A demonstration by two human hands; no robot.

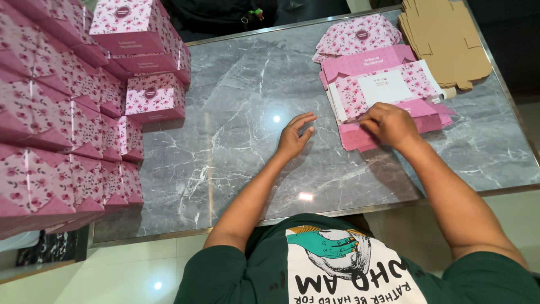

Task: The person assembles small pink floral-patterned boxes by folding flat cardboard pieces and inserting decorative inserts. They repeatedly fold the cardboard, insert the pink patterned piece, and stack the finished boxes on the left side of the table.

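The right hand [391, 124] sits curled on the near edge of the stack of flat pink box blanks [388, 95], fingers pinched down on the top sheet, apparently closed on its edge so one blank can be peeled from the rest. The left hand [295, 135] lies open on the bare grey marble counter [236, 112], well to the left of that stack, fingers spread and holding nothing, palm resting as if to steady the body while the other hand works. The top blank under the right hand is a flat die-cut card, pink with a small rose print, a plain white panel in its middle and solid pink flaps showing below it; more folded floral pieces fan out just beyond. Farther out past the right hand, at the far corner, lies a pile of plain brown cardboard blanks [444, 39], kept apart from the pink ones. Far off to the left of the left hand, finished pink floral boxes [67, 135] stand stacked in rows, lids shut, clear of the working space between the hands.
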